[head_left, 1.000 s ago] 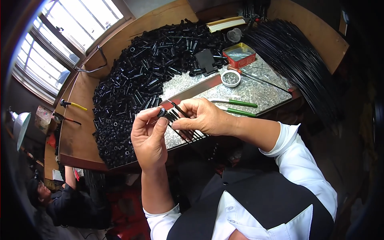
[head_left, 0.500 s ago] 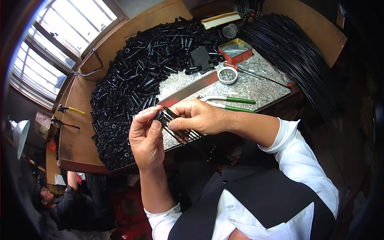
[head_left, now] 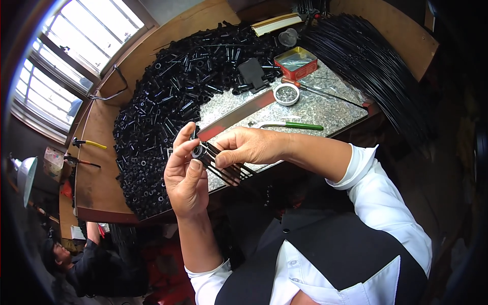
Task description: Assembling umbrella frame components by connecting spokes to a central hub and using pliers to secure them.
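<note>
Between the thumb and fingers of my left hand (head_left: 186, 180) is a small round black plastic ring (head_left: 197, 151), its hole facing up toward me. My right hand (head_left: 254, 147) closes over several thin black rods (head_left: 215, 174), which look like umbrella ribs. Their upper ends meet the ring's edge, and the rods fan down toward the right, partly behind my right fingers. How each rod end sits in the ring is too small to tell. Beyond my left hand lies a big heap of black plastic tube and ring parts (head_left: 168, 96).
On the speckled tabletop (head_left: 330, 109) are green-handled pliers (head_left: 304, 125), a white dish of tiny metal bits (head_left: 286, 94), a red tin (head_left: 296, 68) and a long screwdriver (head_left: 330, 95). A bundle of black rods (head_left: 371, 66) hangs over the right edge. Another person (head_left: 96, 267) works at lower left.
My left hand has shifted slightly, its index finger lifting away, and the ring now faces up more openly. My right hand keeps its hold on the rods. The whole view has moved a little.
</note>
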Demonstrator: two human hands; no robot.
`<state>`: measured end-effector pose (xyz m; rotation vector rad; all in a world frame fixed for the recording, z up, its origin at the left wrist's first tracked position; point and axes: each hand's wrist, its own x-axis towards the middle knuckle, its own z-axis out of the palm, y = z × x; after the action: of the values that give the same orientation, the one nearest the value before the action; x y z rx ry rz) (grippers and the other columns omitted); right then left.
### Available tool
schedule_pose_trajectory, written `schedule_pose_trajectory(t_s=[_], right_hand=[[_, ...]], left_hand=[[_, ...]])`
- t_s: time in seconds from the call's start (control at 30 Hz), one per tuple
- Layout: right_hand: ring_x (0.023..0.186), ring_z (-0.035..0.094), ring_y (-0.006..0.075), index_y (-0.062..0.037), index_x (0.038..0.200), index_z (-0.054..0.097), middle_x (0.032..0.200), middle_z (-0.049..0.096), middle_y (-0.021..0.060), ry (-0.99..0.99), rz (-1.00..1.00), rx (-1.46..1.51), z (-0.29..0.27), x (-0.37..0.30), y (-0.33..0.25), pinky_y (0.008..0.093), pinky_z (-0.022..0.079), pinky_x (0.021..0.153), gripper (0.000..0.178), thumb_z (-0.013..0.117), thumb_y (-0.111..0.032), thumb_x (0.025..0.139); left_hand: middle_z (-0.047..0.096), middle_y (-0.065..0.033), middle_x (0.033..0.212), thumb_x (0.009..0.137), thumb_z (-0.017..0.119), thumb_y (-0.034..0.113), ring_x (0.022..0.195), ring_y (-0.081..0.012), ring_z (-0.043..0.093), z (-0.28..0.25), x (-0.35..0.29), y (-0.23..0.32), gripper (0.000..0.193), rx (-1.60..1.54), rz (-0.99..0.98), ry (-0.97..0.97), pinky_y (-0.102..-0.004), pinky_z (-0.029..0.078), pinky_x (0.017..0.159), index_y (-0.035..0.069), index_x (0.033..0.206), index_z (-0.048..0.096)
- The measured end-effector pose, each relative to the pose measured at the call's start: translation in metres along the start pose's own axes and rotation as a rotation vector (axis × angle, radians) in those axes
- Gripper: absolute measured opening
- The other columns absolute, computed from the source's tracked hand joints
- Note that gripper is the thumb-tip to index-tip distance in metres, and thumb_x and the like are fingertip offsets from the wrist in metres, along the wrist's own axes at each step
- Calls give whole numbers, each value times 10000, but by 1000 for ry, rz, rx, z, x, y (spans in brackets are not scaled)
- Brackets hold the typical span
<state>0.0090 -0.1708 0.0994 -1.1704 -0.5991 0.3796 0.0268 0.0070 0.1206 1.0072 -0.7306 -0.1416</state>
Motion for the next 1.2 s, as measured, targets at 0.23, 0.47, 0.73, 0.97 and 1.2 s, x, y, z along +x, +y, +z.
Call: schedule_pose_trajectory(t_s=[0.23, 0.47, 0.73, 0.97, 1.2], right_hand=[[633, 551, 90, -45, 907, 596, 708, 575, 9, -125, 10, 43, 0, 3, 1, 248, 461, 603, 334, 618, -377, 882], [594, 511, 59, -51, 691, 538, 637, 552, -8, 160, -99, -145, 17, -6, -9, 225, 409, 536, 310, 713, -271, 822], [604, 533, 218, 1, 680, 512, 667, 548, 109, 444, -365, -836, 33, 1, -3, 324, 417, 549, 311, 729, -202, 770], [678, 576, 194, 9, 788, 605, 728, 587, 111, 298, -298, -696, 25, -1, 5, 319, 446, 616, 181, 686, -153, 793], [648, 545, 129, 11, 756, 597, 712, 580, 70, 212, -85, -593, 22, -2, 12, 289, 439, 596, 215, 706, -172, 782]], left_hand=[[444, -201, 1317, 814, 667, 54, 1184, -257, 486, -22, 7, 1, 309, -62, -71, -176, -355, 408, 986, -32, 1107, 617], [546, -227, 1197, 784, 685, 11, 972, -195, 607, 6, 13, 20, 651, -16, -188, -43, -304, 487, 873, -69, 1342, 359], [664, -95, 851, 762, 683, -66, 731, -105, 622, 8, -3, 32, 446, 568, -143, 148, -226, 507, 683, -52, 1164, 490], [666, -95, 831, 734, 720, -10, 739, -117, 632, 3, -16, 35, 281, 1006, 52, 71, -235, 481, 675, -46, 1002, 643], [654, -114, 837, 793, 635, -20, 764, -137, 627, -1, -23, 33, 229, 824, -69, -40, -251, 482, 699, -52, 1020, 622]])
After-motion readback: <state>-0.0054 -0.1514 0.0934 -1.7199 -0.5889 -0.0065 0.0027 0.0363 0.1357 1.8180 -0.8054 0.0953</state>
